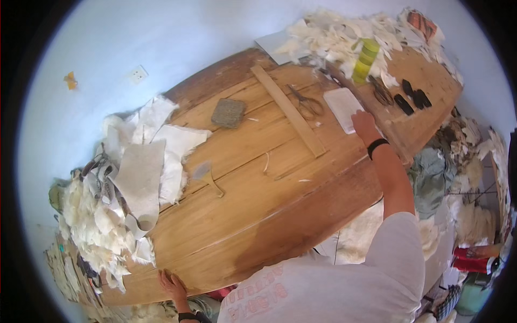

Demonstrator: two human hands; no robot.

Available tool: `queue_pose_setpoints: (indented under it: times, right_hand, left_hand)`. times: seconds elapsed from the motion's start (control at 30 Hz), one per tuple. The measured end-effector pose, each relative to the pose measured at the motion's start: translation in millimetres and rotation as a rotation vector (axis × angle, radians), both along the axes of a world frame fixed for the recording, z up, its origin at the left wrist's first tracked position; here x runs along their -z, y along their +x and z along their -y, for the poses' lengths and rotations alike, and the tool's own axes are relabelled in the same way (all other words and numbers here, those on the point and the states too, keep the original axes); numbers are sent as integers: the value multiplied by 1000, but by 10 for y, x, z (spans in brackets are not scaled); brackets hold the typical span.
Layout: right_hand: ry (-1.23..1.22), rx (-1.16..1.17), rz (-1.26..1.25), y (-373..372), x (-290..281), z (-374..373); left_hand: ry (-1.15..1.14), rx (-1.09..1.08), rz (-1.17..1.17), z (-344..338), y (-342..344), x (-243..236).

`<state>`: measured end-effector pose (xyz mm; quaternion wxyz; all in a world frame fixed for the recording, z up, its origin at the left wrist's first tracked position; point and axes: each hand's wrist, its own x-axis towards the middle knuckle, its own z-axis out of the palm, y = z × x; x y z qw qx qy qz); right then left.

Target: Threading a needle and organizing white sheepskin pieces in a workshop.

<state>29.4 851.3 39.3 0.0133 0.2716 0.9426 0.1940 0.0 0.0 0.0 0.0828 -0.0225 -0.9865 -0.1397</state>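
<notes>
My right hand (364, 125) reaches far across the wooden table (237, 231), its fingers closed at the near right corner of a white rectangular shallow tray (340, 106). Part of that grip is hidden by the hand itself. Near the table's front left edge rests my left hand (173, 285), fingers stretched on the wood with nothing in them. Scissors (308, 103) lie left of the tray, beyond a long wooden strip (291, 113). A grey-brown square block (228, 113) sits farther left. Nearer the middle lies a flat-bladed tool with a curved handle (207, 176).
Piles of cream fleece scraps (102, 226) and a pale hide piece (141, 177) cover the left end. On a raised board at the right stand a yellow-green bottle (366, 60), another pair of scissors (381, 92) and several black objects (412, 97). More fleece lies behind the bottle.
</notes>
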Motion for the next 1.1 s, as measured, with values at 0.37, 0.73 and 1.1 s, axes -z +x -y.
queue_pose_setpoints:
  times: [0.37, 0.73, 1.1]
  right_hand:
    - [-1332, 31, -737, 78, -1175, 296]
    - [-1885, 91, -1155, 880, -1478, 1348]
    - [-1649, -437, -782, 1267, -678, 3550]
  left_hand:
    - [-13, 57, -104, 256, -144, 44]
    - [367, 9, -93, -381, -330, -197]
    - [991, 803, 862, -3138, 435, -1425]
